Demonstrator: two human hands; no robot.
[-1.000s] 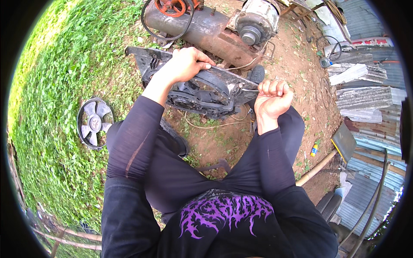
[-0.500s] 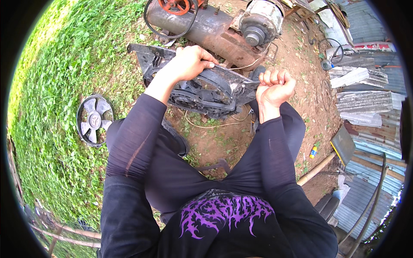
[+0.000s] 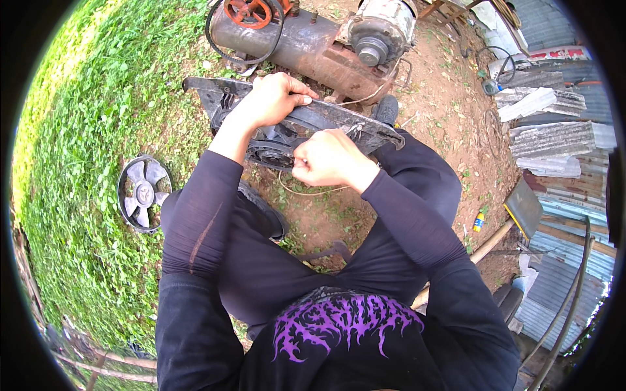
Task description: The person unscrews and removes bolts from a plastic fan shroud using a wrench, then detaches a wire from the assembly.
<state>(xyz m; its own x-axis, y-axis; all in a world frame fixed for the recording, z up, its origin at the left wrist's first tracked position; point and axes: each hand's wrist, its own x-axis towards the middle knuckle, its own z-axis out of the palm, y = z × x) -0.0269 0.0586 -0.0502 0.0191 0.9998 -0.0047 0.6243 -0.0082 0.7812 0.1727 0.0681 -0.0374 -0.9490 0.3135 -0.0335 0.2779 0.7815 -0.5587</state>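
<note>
Squarely before my knees, I had the black plastic frame (image 3: 329,116) with its long straight edge uppermost, tilted so that its right end sat nearer my right thigh; I couldn't tell whether its lower side rested on anything. My left hand (image 3: 274,101) was clamped over that edge, thumb on top. My right hand (image 3: 332,158) was curled into a fist in front of the frame, over its ring-shaped lower part, its back towards me, so what it held, if anything, couldn't be seen. I judged the frame light for its breadth and stiff along the edge, a bit slick with grime, its thin ribs and tabs likely brittle; the straight rim seemed the surest hold, well away from the ring. Just beyond it lay a rusty tank (image 3: 300,55) with a motor (image 3: 378,36) mounted over one end, and a pale cord (image 3: 313,193) looped on the dirt below. Off to my left, a ringed fan (image 3: 143,193) lay on the grass, the mark on its hub too small to make out. As for writing, spiky purple lettering ran across my black shirt (image 3: 345,326), and a small bottle (image 3: 479,222) on my right wore a yellow and blue wrapping, unreadable from there.
</note>
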